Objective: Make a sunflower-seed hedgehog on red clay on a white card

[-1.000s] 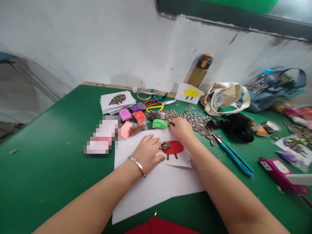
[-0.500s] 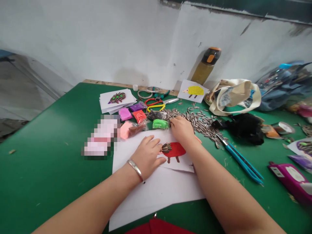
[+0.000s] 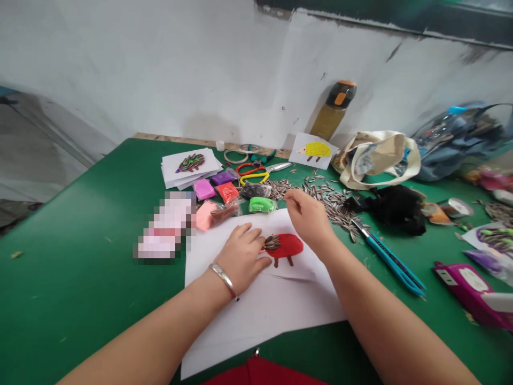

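Both forearms reach forward over a green table (image 3: 80,278). Left hand (image 3: 241,258) lies flat, palm down, on a white card (image 3: 294,264), fingers slightly spread, fingertips just beside a red clay animal shape (image 3: 286,246). That shape sits mid-card, on top of a larger white paper sheet (image 3: 256,326), with a few sunflower seeds (image 3: 272,243) set in overlapping rows at its left end, next to the left fingertips. A silver bangle (image 3: 223,280) sits on the left wrist. Right hand (image 3: 308,218) is raised at the card's far edge, wrist bent, fingers bunched, thumb and index fingertips (image 3: 287,195) pinched close together, over the edge of a loose seed pile (image 3: 326,202). Whether a seed is in the pinch: too small to tell. Around them: clay packets (image 3: 261,204), a blue utility knife (image 3: 390,266), yellow-and-red handled scissors (image 3: 252,172), a finished seed-covered card (image 3: 191,164).
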Tool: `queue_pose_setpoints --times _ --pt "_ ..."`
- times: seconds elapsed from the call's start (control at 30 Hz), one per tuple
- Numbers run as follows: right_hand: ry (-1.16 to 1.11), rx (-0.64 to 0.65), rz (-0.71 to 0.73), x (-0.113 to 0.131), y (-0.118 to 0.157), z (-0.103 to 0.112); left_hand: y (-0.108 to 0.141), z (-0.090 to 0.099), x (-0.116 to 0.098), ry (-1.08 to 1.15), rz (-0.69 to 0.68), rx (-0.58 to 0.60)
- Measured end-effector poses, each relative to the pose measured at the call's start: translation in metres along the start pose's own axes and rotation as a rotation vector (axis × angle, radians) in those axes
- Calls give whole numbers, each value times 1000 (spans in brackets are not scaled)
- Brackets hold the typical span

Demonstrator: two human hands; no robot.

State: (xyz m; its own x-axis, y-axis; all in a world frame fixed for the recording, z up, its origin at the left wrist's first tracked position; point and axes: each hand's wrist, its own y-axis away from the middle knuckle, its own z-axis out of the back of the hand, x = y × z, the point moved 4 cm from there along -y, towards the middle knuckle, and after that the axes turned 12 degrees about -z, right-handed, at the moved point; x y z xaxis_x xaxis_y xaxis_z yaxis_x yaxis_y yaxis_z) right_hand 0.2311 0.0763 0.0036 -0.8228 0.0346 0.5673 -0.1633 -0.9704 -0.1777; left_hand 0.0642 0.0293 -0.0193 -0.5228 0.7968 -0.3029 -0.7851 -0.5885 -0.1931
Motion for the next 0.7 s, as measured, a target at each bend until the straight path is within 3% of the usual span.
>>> queue_pose_setpoints --times 0.17,0.37,0.7 --pt "-123 67 50 9 35 16 2 -2 1 13 7 -26" --pt "-191 264 48 11 69 5 4 -4 0 35 -2 -27" --pt "-134 360 80 9 69 4 3 -3 -1 27 5 -11"
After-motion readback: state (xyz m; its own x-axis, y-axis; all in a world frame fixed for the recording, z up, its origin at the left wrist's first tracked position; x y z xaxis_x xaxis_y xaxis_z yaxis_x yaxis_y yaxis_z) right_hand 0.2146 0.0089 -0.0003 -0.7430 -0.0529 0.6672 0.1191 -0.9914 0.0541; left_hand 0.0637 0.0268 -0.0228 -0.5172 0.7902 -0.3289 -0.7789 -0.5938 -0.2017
